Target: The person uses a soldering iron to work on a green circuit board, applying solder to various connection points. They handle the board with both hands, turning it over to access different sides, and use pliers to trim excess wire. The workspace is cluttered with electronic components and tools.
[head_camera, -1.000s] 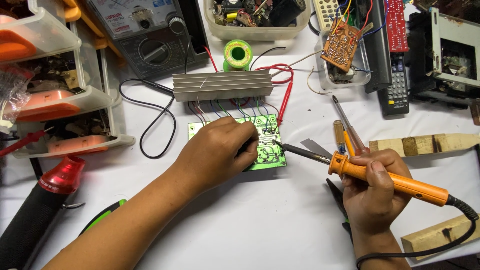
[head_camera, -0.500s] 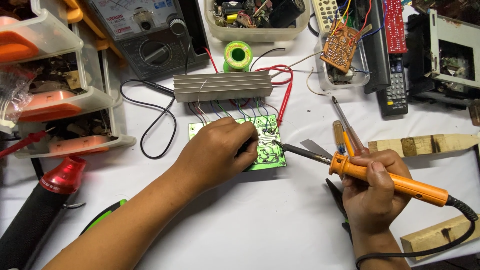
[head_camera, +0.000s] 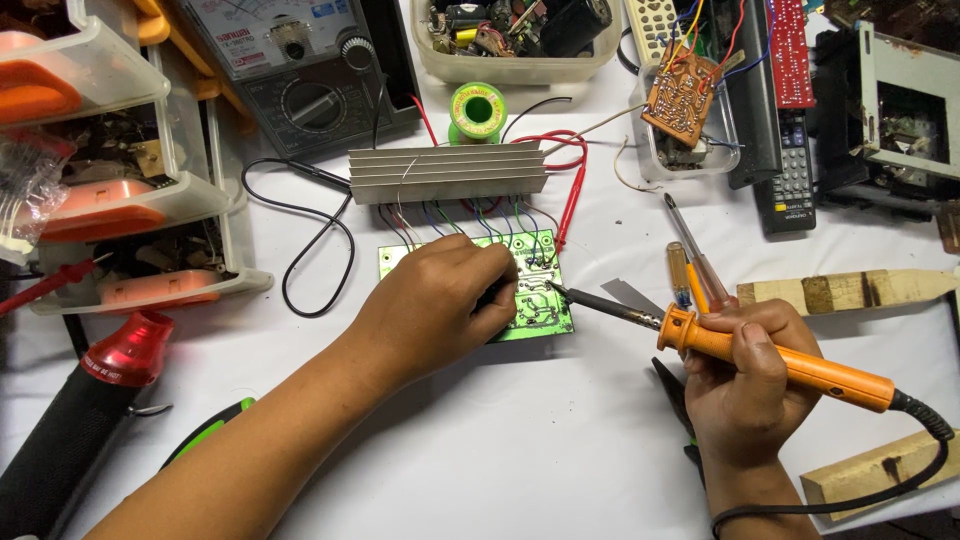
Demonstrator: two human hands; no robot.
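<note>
Pale meter dial face (head_camera: pixel 262 28) (rectangular, coloured scale arcs) at top

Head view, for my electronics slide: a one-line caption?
Left hand steadies a green circuit board while the right hand touches an orange soldering iron to it.

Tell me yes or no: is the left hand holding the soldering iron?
No, the right hand grips the orange soldering iron, while the left hand rests on the green circuit board.

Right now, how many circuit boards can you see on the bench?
3. A green circuit board lies under the left hand, a brown circuit board leans in a clear tray, and a red circuit board stands at top right. The bins may hide more.
</note>
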